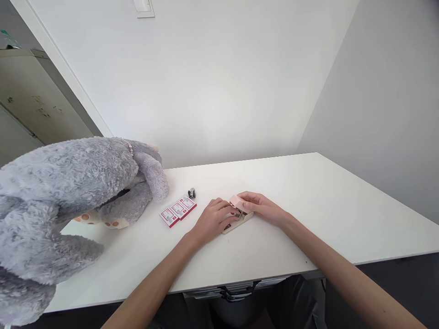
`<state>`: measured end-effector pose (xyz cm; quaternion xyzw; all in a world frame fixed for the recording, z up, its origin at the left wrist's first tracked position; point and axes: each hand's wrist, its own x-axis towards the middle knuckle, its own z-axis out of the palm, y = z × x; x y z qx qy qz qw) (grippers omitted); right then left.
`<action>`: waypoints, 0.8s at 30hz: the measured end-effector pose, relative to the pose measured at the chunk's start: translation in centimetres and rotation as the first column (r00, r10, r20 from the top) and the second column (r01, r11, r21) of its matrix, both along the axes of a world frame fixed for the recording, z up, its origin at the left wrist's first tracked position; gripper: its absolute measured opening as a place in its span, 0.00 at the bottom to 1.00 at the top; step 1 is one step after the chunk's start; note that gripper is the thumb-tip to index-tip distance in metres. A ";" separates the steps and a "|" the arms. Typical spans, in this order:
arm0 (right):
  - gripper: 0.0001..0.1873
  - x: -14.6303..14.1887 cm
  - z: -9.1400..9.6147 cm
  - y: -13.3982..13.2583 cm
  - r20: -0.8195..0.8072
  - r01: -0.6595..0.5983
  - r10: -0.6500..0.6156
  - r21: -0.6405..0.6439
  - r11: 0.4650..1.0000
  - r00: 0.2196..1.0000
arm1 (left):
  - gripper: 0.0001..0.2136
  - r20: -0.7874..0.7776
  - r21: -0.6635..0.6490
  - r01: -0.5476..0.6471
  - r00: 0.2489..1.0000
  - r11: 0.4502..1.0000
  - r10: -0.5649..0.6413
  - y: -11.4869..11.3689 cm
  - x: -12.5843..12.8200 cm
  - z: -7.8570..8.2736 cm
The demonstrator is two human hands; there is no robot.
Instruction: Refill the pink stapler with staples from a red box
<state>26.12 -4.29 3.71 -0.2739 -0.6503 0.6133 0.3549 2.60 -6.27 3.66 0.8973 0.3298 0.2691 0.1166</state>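
A stapler (236, 201) with a pink top and a cream base lies on the white table, its top tilted up from the base so metal parts show inside. My right hand (263, 208) grips the raised pink top from the right, thumb and fingers closed round it. From the left, my left hand (213, 220) reaches into the opened stapler with bent fingers at its metal part and base. Whatever small piece may be between those left fingertips is hidden. Left of the hands lie several flat white-and-red boxes (178, 210), side by side. Behind them sits a small black-and-silver object (191, 193).
Large grey plush toys (78, 173) take up the left side of the table (325, 219). A white wall (222, 82) rises behind the table, with another wall (387, 123) at the right. Under the front edge is a black handle-like part (238, 292).
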 end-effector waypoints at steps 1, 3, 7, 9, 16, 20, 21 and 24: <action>0.22 0.0 0.0 0.0 -0.002 -0.002 0.002 -0.001 1.000 1.000 | 0.08 -0.010 0.002 0.002 1.000 1.000 -0.002 0.0 0.0 0.0; 0.22 0.1 -0.1 0.0 -0.004 -0.008 0.008 -0.002 1.000 1.000 | 0.08 -0.018 0.000 0.000 1.000 1.000 0.000 0.0 0.0 0.0; 0.23 0.1 -0.1 0.0 0.011 -0.013 0.013 -0.007 1.000 1.000 | 0.07 -0.003 -0.006 -0.005 1.000 1.000 0.005 0.0 0.0 -0.1; 0.22 0.1 0.0 0.0 0.010 -0.024 0.024 -0.008 1.000 1.000 | 0.07 0.007 -0.011 0.001 1.000 1.000 -0.001 0.0 0.0 -0.1; 0.22 0.0 0.1 -0.1 0.007 -0.066 0.065 0.006 0.998 0.998 | 0.06 0.035 -0.016 0.004 0.999 1.000 -0.004 0.0 0.0 -0.1; 0.22 0.0 0.0 -0.1 0.009 -0.069 0.069 -0.003 0.998 0.998 | 0.06 0.026 -0.036 0.008 1.000 0.999 -0.007 0.0 0.0 -0.3; 0.22 0.1 0.0 -0.1 0.008 -0.071 0.071 -0.003 0.997 0.997 | 0.06 0.025 -0.043 0.010 1.000 0.999 -0.009 0.0 0.0 -0.3; 0.22 0.1 0.0 -0.1 0.008 -0.081 0.081 -0.001 0.997 0.997 | 0.06 0.024 -0.059 0.014 1.000 0.998 -0.012 0.0 0.0 -0.4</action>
